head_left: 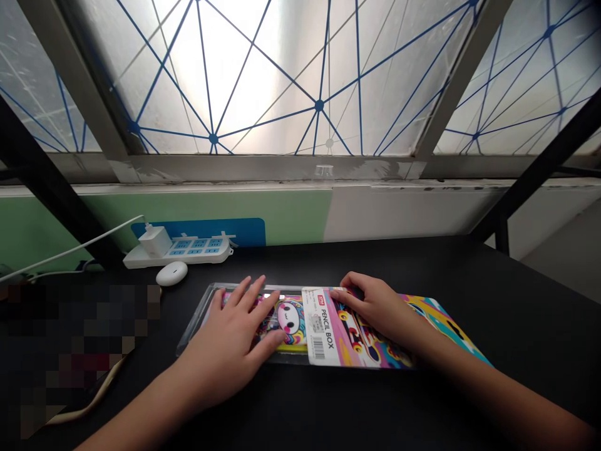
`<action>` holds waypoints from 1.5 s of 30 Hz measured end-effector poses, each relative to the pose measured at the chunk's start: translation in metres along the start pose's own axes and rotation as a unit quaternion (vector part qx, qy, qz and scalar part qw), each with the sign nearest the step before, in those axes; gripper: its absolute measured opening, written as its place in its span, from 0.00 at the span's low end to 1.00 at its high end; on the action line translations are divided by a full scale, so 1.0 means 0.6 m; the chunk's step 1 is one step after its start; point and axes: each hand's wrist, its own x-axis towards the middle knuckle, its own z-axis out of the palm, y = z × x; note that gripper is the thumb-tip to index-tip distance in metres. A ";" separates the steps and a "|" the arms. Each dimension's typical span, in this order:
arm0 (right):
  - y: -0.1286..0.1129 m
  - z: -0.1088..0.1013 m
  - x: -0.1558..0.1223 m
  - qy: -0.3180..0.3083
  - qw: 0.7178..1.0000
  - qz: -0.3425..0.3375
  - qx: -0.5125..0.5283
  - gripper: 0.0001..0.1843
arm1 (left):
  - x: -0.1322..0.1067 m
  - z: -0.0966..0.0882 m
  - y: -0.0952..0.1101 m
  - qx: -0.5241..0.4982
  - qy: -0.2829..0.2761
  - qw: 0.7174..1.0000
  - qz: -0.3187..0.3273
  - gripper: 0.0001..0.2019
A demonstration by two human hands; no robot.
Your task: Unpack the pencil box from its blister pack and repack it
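Two forearms [154, 401] are crossing the near side of the black desk [319, 413] and, with the hands, are hiding parts of one pack [335, 326] that is lying across the desk's middle. The left hand [235, 341] is resting with its fingers spread apart over the clear plastic end; the right hand [375, 307] is bending its fingers near the far edge of the printed end, and I cannot tell whether they are clamping it. One white label [320, 313] is reading "PENCIL BOX"; one round-headed cartoon figure is showing through the plastic, and pink, yellow and turquoise print is running on to the right. At the left, one thing [89, 357] is appearing blurred into squares. Farther off, one white case [171, 274] is lying just beside one power strip [200, 252], which is holding one plug [156, 241]. Two black bars [539, 175] are slanting up at the sides. Behind, three panes [263, 75] are bearing blue lines.
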 end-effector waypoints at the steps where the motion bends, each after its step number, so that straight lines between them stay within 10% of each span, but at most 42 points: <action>1: -0.001 0.000 -0.001 -0.004 1.000 -0.001 -0.001 0.22 | -0.003 -0.002 0.006 -0.029 -0.001 1.000 0.008 0.28; 6: 0.010 -0.011 0.005 -0.026 1.000 0.010 -0.009 0.23 | -0.007 -0.027 0.002 -0.227 0.037 0.973 -0.004 0.23; 13: 0.046 -0.047 0.025 -0.094 0.996 -0.003 0.004 0.24 | 0.032 -0.015 -0.068 -0.393 0.254 0.876 -0.114 0.23; 18: 0.055 -0.063 0.026 -0.147 0.988 -0.032 0.022 0.28 | 0.034 0.013 -0.055 -0.528 0.249 0.805 -0.111 0.25; 26: 0.000 -0.033 0.038 -0.115 0.991 -0.067 -0.009 0.37 | 0.026 0.013 -0.045 -0.483 0.231 0.838 -0.108 0.30; 37: -0.217 0.091 0.085 -0.130 0.956 -0.211 -0.155 0.30 | 0.027 0.014 -0.053 -0.473 0.235 0.845 -0.081 0.30; 45: -0.119 0.031 0.061 -0.112 0.967 -0.174 -0.152 0.32 | 0.021 -0.002 -0.055 -0.233 0.115 0.964 -0.062 0.21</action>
